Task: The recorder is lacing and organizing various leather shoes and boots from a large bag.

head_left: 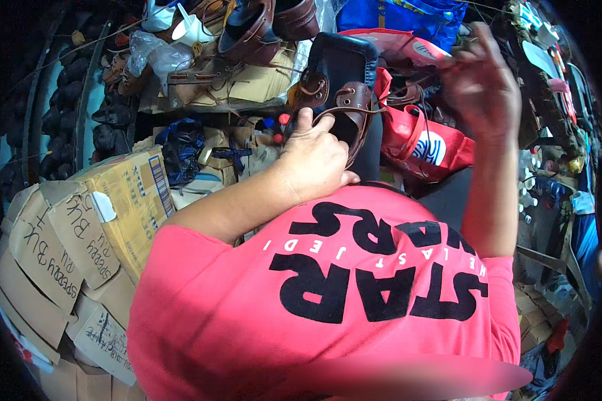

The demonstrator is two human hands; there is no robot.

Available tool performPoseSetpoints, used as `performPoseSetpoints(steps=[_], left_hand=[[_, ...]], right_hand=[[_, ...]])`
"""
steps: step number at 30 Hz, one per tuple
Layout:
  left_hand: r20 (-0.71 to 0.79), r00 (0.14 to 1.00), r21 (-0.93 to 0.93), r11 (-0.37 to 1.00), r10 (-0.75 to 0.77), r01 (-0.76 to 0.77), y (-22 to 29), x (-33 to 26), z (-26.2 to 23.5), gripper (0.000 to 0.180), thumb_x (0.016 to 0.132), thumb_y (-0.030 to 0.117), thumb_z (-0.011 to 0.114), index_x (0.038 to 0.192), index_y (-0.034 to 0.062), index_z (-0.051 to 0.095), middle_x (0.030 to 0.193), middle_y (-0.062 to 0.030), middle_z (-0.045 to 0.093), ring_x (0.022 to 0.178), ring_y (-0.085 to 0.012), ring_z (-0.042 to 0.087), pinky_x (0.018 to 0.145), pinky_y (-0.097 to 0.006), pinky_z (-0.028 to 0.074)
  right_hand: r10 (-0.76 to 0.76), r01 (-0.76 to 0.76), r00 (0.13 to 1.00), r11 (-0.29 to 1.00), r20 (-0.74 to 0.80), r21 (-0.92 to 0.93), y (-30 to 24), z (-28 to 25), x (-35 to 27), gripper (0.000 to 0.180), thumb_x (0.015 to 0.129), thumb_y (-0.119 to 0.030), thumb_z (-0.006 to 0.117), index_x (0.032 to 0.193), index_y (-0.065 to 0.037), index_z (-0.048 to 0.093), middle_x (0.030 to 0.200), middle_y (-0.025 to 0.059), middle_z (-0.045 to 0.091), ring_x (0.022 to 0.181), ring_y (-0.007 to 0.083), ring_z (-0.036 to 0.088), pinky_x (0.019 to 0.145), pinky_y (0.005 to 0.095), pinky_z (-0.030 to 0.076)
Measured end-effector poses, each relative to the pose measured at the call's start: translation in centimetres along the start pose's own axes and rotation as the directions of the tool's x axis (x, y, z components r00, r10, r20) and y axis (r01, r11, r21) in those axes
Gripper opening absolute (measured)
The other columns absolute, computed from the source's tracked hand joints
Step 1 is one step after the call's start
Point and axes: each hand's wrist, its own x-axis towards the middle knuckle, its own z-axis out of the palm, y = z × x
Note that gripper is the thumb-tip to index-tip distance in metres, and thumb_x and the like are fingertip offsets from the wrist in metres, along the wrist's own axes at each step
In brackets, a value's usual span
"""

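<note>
Largest first. The person's pink shirt (247,314) fills the lower middle; a cardboard box (130,190) stands to the left. At the person's front, a red bag (441,154) lies right of a black pad (344,50) that reaches up behind the work.

The shoe (362,120), brown and leather-looking, is close in front of the shirt, its upper part overlapping the pad, opening toward the head camera. Other brown shoes (251,37) sit farther off, upper left of it.

Left grip (314,157): clamped on the shoe's near left part, fingers curled over the edge of the opening. Right grip (485,90): raised to the right, well apart from the shoe, motion-blurred; cannot tell whether its fingers are together or apart, or hold anything.

Handling, estimated: light enough for one hand; side walls supple, likely to fold inward if squeezed; smooth finish, perhaps a little slippery. Not fragile overall, though the surface could scuff. Best hold: low on the walls, thumb outside, fingers inside the opening, clear of the flaps (352,95).

Smallest: the flaps look thin and carry eyelets and a brown lace (309,90). I judge both poor places to pull; they would bend or slip before the body followed.
</note>
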Motion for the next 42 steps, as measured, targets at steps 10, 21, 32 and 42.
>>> performPoseSetpoints(steps=[10, 21, 32, 42], left_hand=[[-0.077, 0.995, -0.173, 0.984, -0.057, 0.043, -0.5, 2.3, 1.8, 0.043, 0.083, 0.043, 0.056, 0.07, 0.0035, 0.066, 0.069, -0.0142, 0.064, 0.073, -0.0307, 0.061, 0.073, -0.043, 0.041], [0.037, 0.994, -0.264, 0.958, -0.102, 0.108, 2.0, 3.1, 2.6, 0.043, 0.086, 0.042, 0.052, 0.073, 0.0032, 0.066, 0.067, -0.016, 0.064, 0.069, -0.0329, 0.065, 0.071, -0.05, 0.044], [-0.104, 0.994, -0.278, 0.961, -0.02, -0.009, 2.2, 2.8, 1.6, 0.036, 0.082, 0.036, 0.06, 0.07, 0.0021, 0.063, 0.072, -0.0162, 0.064, 0.07, -0.0295, 0.064, 0.065, -0.041, 0.049], [-0.799, 0.506, -0.497, 0.831, -0.326, -0.25, -9.2, 0.0, -8.6, 0.033, 0.083, 0.024, 0.067, 0.109, 0.0056, 0.06, 0.109, -0.0133, 0.059, 0.103, -0.0245, 0.055, 0.093, -0.033, 0.041]], right_hand=[[0.259, -0.48, 0.781, -0.333, -0.568, -0.812, -6.2, -8.3, -8.0, 0.044, 0.091, -0.041, 0.054, 0.114, -0.005, 0.062, 0.096, 0.0097, 0.066, 0.077, 0.0167, 0.063, 0.069, 0.03, 0.051], [0.541, -0.689, 0.715, 0.651, -0.442, -0.319, 9.1, -4.5, -5.3, 0.047, 0.093, -0.05, 0.047, 0.116, -0.011, 0.06, 0.09, 0.0005, 0.063, 0.074, 0.0095, 0.055, 0.07, 0.0239, 0.045], [0.148, 0.269, 0.963, -0.425, 0.226, -0.864, 9.1, 2.7, -2.2, 0.041, 0.068, -0.023, 0.068, 0.106, -0.011, 0.062, 0.098, 0.0134, 0.061, 0.095, 0.0321, 0.057, 0.082, 0.0434, 0.042], [0.317, 0.377, 0.917, -0.494, 0.241, -0.784, 8.3, 4.1, -2.2, 0.029, 0.068, -0.022, 0.069, 0.096, -0.017, 0.063, 0.101, 0.0106, 0.054, 0.102, 0.0302, 0.051, 0.083, 0.0427, 0.039]])
